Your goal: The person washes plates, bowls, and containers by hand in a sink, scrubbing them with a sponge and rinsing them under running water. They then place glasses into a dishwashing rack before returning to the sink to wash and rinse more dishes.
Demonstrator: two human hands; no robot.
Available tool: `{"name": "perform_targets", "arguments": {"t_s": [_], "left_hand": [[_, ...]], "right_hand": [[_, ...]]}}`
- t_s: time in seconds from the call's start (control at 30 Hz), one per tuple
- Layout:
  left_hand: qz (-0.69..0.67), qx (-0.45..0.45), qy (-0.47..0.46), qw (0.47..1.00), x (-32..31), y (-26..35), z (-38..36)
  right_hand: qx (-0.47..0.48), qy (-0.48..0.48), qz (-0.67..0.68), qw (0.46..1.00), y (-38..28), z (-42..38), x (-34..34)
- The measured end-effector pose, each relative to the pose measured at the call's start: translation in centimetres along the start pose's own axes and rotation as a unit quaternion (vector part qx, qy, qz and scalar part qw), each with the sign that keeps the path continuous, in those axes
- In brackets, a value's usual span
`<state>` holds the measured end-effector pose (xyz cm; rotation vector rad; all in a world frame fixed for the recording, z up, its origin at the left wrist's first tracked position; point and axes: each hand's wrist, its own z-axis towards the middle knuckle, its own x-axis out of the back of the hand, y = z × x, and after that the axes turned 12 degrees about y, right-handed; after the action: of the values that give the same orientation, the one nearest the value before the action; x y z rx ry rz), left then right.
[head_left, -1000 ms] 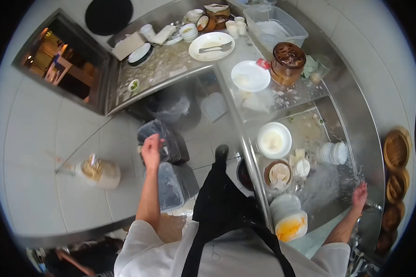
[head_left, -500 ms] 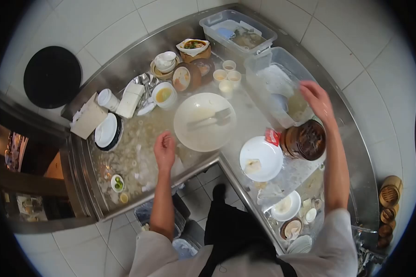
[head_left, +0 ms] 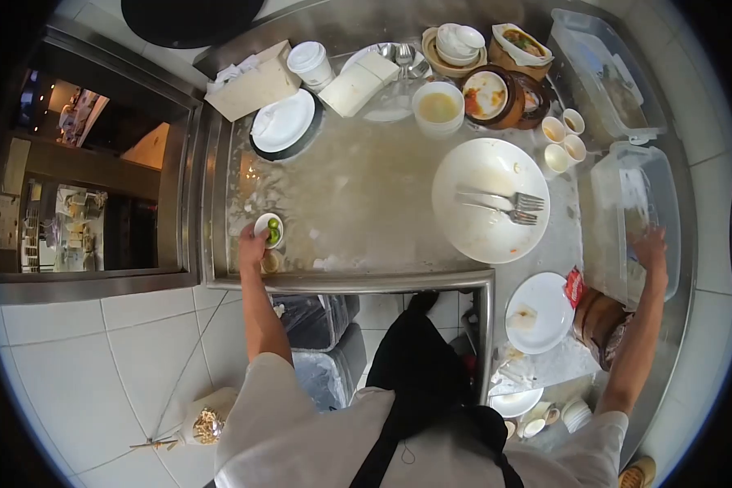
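At the left end of the steel counter, my left hand [head_left: 252, 246] pinches the near-left rim of a small white bowl [head_left: 269, 232] that holds green lime pieces. A pale yellow round piece [head_left: 272, 261] lies just below the bowl. On the right, my right hand [head_left: 649, 249] is over the near part of a clear plastic tub [head_left: 610, 220], fingers spread and nothing seen in them. A large white plate [head_left: 490, 175] with two forks [head_left: 522, 205] lies between my hands. Nearer me is a white plate [head_left: 529, 333] with a scrap on it.
Along the back stand a cardboard box [head_left: 248, 81], a lidded cup [head_left: 310, 65], a soup bowl [head_left: 438, 102], a brown pot [head_left: 490, 89] and small cups [head_left: 555, 159]. A second tub [head_left: 598, 61] is back right, a bamboo steamer [head_left: 600, 313] near right. Bins [head_left: 321, 374] stand below.
The view has turned left. My left hand has moved left and taken hold of the small lime bowl. My right hand has come lower over the near end of the clear tub.
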<state>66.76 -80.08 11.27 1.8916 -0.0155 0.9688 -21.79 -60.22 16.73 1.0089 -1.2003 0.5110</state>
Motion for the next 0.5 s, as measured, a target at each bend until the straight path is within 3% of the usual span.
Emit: {"name": "perform_targets", "arguments": {"t_s": [0.03,0.1,0.13,0.17,0.2,0.27,0.3,0.33,0.37,0.4,0.43,0.5], "left_hand": [[0.004,-0.001,-0.035,0.999,-0.3,-0.1,0.0],[0.007,-0.015,-0.122,0.992,-2.4,0.3,0.0],[0.016,-0.038,-0.125,0.991,-3.6,0.2,-0.2],[0.025,-0.072,-0.132,0.988,-5.0,0.4,-0.5],[0.031,-0.107,-0.146,0.983,-7.3,0.7,-1.1],[-0.060,-0.104,-0.215,0.969,-11.0,2.8,-4.8],[-0.108,-0.106,-0.244,0.958,-12.8,5.6,-6.4],[-0.109,-0.156,-0.253,0.948,-14.6,8.5,-8.2],[-0.108,-0.201,-0.262,0.938,-16.1,10.9,-10.7],[-0.107,-0.247,-0.273,0.924,-17.7,12.9,-13.3],[-0.104,-0.265,-0.287,0.915,-19.8,14.7,-15.8],[-0.044,-0.371,-0.311,0.874,-25.4,16.9,-18.9]], "right_hand": [[-0.028,-0.027,0.011,0.999,-0.6,-0.9,0.9],[0.073,-0.277,-0.077,0.955,-0.4,-1.0,-0.7],[0.068,-0.268,-0.066,0.959,-0.9,-0.9,-0.5],[0.028,-0.147,-0.024,0.988,-2.1,-1.1,0.6],[0.001,0.069,0.047,0.997,-3.4,-1.8,1.2],[0.053,0.464,0.123,0.876,-6.4,-1.0,4.0],[0.072,0.575,0.094,0.810,-7.6,0.5,4.7],[0.061,0.452,0.110,0.883,-7.5,1.4,5.0],[0.016,0.231,0.125,0.965,-7.1,1.5,5.0],[-0.027,0.044,0.143,0.988,-6.4,1.1,4.8],[-0.049,-0.048,0.158,0.985,-5.5,-0.2,4.4],[-0.067,-0.065,0.184,0.978,-4.1,-3.6,4.4]]}}
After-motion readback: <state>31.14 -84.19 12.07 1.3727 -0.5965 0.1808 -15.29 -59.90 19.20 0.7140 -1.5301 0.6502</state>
